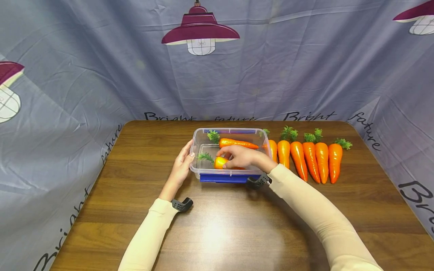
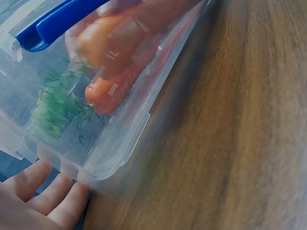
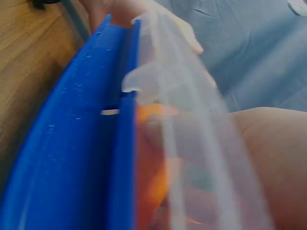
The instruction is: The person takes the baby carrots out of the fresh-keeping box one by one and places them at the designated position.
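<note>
A clear plastic container (image 1: 231, 172) with blue latches sits on the table. My left hand (image 1: 181, 163) holds its left end, thumb at the rim and fingers against the outer wall, as the left wrist view also shows. My right hand (image 1: 241, 157) reaches inside from the right and grips an orange carrot (image 1: 220, 162) near its thick end. Green leaves (image 1: 205, 157) on that carrot point left; the palm hides much of its body. Behind it another carrot (image 1: 237, 143) lies lengthwise along the far wall, leaves at the left.
Right of the container, several more carrots (image 1: 299, 160) lie side by side on the brown wooden table (image 1: 152, 139), leaves toward the back. The nearest ones partly show through the container's right wall. A grey curtain (image 1: 217, 86) with printed lamps hangs behind the table.
</note>
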Demonstrator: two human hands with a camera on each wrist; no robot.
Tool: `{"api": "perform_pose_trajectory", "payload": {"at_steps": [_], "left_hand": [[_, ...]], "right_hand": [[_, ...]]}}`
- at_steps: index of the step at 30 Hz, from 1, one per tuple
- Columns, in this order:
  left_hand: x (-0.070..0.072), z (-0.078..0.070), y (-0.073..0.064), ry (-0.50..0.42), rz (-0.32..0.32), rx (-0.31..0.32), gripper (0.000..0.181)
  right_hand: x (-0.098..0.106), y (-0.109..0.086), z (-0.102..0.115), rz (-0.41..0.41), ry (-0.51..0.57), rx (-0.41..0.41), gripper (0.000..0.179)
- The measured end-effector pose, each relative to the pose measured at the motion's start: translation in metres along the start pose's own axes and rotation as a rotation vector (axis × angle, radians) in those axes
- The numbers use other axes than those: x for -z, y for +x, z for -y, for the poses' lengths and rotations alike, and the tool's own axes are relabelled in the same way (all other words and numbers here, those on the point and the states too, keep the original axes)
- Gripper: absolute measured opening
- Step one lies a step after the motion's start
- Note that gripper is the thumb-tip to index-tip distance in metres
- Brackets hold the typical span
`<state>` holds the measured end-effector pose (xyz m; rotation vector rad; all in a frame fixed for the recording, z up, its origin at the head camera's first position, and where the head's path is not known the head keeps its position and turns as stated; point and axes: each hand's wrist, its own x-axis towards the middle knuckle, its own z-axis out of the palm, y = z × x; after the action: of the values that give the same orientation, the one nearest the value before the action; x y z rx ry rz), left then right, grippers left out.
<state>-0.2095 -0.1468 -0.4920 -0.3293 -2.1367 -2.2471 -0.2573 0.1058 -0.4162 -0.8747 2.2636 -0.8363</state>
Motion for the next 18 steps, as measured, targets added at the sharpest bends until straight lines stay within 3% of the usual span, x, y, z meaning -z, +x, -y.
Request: {"api": "perform_pose_trajectory", "payload": {"at_steps": [5,10,18], "left_hand": [[-0.001,0.0,0.0,-0.012,0.002,0.0,0.056],[-0.001,0.0,0.0,-0.029,0.004,0.0,0.056],[0.0,0.001,0.0,-0.037,0.002,-0.001,0.057]], "right_hand": [[0.01,-0.005,0.001,-0.09,0.083,-0.012,0.049],[0.021,-0.009,0.002,-0.191,0.098,-0.019,0.047],[0.038,-0.018,0.005,-0.245,0.168,-0.012,0.051]]}}
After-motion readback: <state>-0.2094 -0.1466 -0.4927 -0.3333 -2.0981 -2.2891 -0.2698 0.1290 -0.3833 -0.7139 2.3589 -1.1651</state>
